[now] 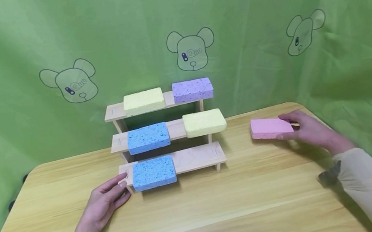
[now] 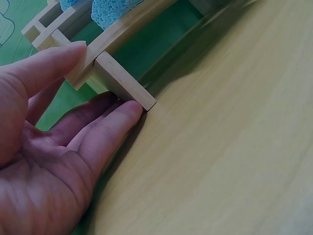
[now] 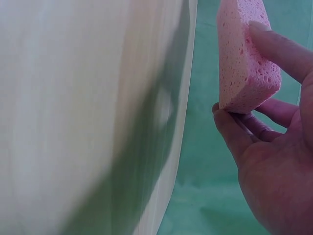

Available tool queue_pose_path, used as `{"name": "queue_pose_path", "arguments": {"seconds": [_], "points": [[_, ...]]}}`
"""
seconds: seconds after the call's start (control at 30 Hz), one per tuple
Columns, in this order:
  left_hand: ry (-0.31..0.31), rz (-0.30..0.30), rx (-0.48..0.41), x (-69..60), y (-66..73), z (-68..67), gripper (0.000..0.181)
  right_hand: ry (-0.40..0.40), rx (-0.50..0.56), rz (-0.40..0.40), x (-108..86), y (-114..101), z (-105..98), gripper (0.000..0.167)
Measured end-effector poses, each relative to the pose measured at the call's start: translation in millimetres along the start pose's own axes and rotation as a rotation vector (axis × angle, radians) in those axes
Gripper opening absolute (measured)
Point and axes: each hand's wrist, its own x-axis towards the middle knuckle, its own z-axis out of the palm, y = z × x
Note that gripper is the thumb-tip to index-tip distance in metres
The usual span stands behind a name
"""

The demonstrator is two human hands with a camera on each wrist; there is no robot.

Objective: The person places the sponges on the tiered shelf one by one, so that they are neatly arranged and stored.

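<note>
At the right, my right hand pinches one end of a pink sponge between thumb and fingers. In the right wrist view this porous sponge is held off the tabletop. My left hand grips the left end of the lowest step of a three-step wooden display rack. Its thumb lies at the step's edge and its fingertips touch the leg. A blue sponge lies on that bottom step, another blue sponge and a yellow sponge on the middle one.
On the top step sit a yellow sponge and a purple sponge. The rack stands on a light wood table near its back edge. Green curtain with bear-head prints hangs behind and at the sides.
</note>
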Motion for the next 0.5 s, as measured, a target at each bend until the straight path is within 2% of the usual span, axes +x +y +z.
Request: {"name": "queue_pose_path", "arguments": {"seconds": [0.5], "points": [[-0.007,0.005,-0.002,0.5,-1.4,-0.7,0.033,0.013,0.014,-0.028,-3.6,-5.0,7.9,0.077]]}}
